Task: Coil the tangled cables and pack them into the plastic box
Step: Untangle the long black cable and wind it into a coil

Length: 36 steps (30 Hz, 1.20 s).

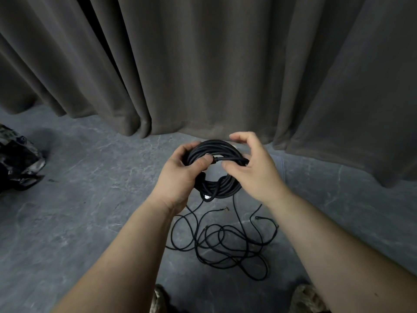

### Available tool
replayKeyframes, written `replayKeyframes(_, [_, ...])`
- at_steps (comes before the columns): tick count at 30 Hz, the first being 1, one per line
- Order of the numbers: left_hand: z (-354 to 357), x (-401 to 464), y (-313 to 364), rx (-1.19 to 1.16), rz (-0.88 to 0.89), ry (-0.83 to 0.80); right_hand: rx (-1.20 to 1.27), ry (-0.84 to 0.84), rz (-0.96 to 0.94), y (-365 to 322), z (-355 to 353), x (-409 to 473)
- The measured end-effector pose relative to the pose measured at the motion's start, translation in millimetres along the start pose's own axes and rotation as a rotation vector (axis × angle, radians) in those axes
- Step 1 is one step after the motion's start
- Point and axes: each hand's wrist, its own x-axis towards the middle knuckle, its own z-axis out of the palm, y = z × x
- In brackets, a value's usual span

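Grey floor (90, 199): hands (180, 175) seemingly gripping coil (216, 150).

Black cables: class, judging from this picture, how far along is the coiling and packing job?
Done: one black coil is wound into many loops. In hand: the left hand grips that coil while the right hand pinches a strand across it. Left: the loose cables lie tangled on the floor, and no plastic box is in view, so nothing looks packed.

we see a matt black rubbery coiled cable (214, 150), thin matt loose cables (228, 240) on smooth grey stone-look floor (90, 188), a heavy matt cloth curtain (203, 64), and a glossy crinkled bag (20, 163).
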Motion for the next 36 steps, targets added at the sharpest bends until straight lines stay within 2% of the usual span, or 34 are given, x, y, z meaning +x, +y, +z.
replayKeyframes(4, [1.9,-0.4,-3.1,0.024,-0.008,-0.017,-0.083,-0.126,-0.011,2.7,-7.6,1.1])
replayKeyframes(10, [5.3,-1.5,-9.2,0.107,0.001,-0.069,-0.252,0.091,-0.046,1.5,6.5,-1.5])
replayKeyframes(14, [6.5,-1.7,-12.6,0.167,0.041,0.003,-0.290,0.051,-0.055,0.8,7.8,-1.6])
replayKeyframes(16, [6.5,-1.0,-12.2,0.178,0.063,0.051,-0.045,-0.004,0.030,-1.4,4.0,2.0])
replayKeyframes(19, [6.4,0.8,-9.6,0.101,0.049,0.098,0.570,0.063,0.301,-4.7,-8.0,8.1])
replayKeyframes(21, [5.7,1.8,-9.2,0.073,0.045,0.112,0.701,0.023,0.402,-5.5,-13.4,7.4])
replayKeyframes(25, [6.2,1.8,-11.3,0.097,0.050,0.110,0.580,-0.077,0.376,-4.5,-7.7,2.3])
replayKeyframes(32, [8.2,-1.2,-12.3,0.080,0.036,0.060,0.359,0.043,0.229,-4.8,-1.5,5.2])
replayKeyframes(36, [9.4,-2.4,-12.8,0.084,0.029,0.082,0.333,0.054,0.196,-3.4,0.4,3.9])
